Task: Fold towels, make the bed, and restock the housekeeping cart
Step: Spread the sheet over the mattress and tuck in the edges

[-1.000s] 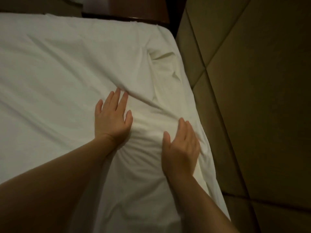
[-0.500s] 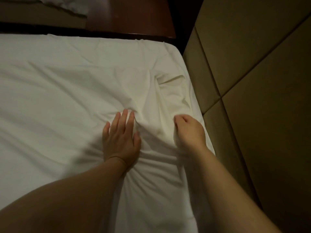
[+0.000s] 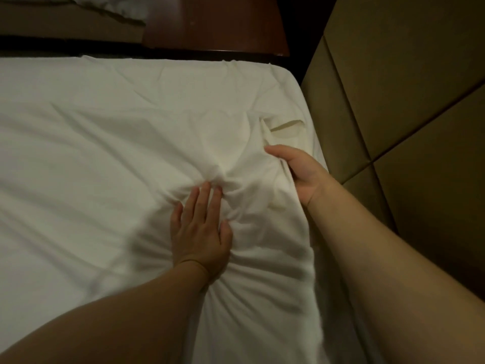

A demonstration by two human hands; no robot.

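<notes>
Nearest the camera, two bare forearms reach forward over the bed (image 3: 295, 84), the left one from the lower left and the right one from the lower right. The left hand (image 3: 199, 235) lies palm down on the white cotton bed sheet (image 3: 91, 153). Its fingers are straight and close together, its thumb is out to the side, and it holds nothing. Creases fan out from under the palm and wrist, and a tight knot of wrinkles bunches just beyond the fingertips.

A little farther out and to the right, the right hand (image 3: 304, 177) grips a gathered fold of the same sheet near the bed's right edge. The thumb rests on top of the cloth, while the fingers curl under it and are mostly hidden. The fold rises between the two hands, which are near each other but apart. Just past the right hand the sheet forms a loose pocket with a dark slit.

Beyond that the sheet covers the mattress to its far edge and rounded far right corner, with shallow wrinkles across it.

To the right of the bed stand tan padded wall panels (image 3: 406, 88) divided by dark seams. Past the far edge of the bed, across a dark gap, is a dark reddish-brown wooden bench (image 3: 215, 22). A pale crumpled cloth (image 3: 110, 9) shows in the far left corner.
</notes>
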